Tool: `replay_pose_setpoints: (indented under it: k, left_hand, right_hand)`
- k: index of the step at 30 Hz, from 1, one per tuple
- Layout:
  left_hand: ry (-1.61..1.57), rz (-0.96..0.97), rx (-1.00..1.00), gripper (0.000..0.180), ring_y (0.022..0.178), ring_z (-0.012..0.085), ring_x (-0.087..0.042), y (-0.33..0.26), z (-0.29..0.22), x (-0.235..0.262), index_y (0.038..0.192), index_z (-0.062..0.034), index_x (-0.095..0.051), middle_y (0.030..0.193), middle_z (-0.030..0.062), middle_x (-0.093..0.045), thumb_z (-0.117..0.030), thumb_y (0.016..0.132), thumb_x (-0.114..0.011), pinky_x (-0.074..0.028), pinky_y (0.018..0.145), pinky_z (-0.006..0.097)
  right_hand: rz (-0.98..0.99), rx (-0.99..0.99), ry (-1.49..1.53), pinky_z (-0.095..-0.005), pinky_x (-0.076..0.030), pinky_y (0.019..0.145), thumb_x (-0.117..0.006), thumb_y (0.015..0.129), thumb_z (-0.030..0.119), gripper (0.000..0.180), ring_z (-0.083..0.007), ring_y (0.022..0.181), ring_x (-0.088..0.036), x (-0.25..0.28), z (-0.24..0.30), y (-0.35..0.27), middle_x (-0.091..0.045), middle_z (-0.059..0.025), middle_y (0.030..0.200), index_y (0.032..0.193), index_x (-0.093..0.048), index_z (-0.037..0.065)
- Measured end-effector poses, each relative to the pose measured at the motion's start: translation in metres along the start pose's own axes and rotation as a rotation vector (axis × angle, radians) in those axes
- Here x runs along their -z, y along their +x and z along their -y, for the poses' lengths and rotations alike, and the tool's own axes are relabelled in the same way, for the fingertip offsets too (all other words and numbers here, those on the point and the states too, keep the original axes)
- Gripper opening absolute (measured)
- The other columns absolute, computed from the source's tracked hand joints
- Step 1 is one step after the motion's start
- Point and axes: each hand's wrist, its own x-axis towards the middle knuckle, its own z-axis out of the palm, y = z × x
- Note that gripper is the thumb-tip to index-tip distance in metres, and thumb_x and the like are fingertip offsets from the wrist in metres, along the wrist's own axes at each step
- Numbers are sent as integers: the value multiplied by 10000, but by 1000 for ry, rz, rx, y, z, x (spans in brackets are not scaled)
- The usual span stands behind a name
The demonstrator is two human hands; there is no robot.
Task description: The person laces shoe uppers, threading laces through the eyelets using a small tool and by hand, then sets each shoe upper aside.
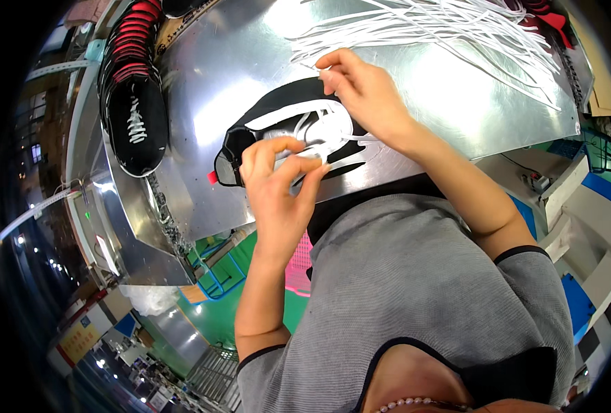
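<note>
A black shoe upper (278, 103) with a white inner edge and a red tab at one end lies flat on the metal table before me. White shoelace (307, 124) loops across its opening. At the near side of the opening, my left hand (278, 175) is closed in a pinch on the white lace, its fingers hiding part of the upper. Over the far right end of the upper, my right hand (367, 93) also pinches, with a small white bit of lace showing at its fingertips. Another stretch of lace runs out beneath my right wrist.
Many loose white laces (422, 38) lie in a pile at the far side of the metal table (209, 117). A long stack of black and red uppers (137, 117), the nearest one laced white, lines the left edge. A pink basket (298, 265) stands below the table.
</note>
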Motion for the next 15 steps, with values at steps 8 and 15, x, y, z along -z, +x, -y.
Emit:
replay_pose_setpoints:
  k: [8,15]
  left_hand:
    - [-191,22,417,228,754,311,-652,14,5,-12,841,-34,-637,841,115,-666,-106,739,-828,-516,712,375]
    - [-80,80,260,225,743,172,-670,6,15,-11,908,7,-683,849,99,-721,-106,767,-816,-512,700,290]
  right_hand:
    - [162,79,95,-356,-492,635,-547,971,137,167,-277,720,-670,28,26,-62,-680,-133,804,1098,-556,30]
    - [360,-94,-12,-315,-518,712,-574,970,96,182,-225,809,-698,25,22,-73,-689,-136,859,1128,-529,19]
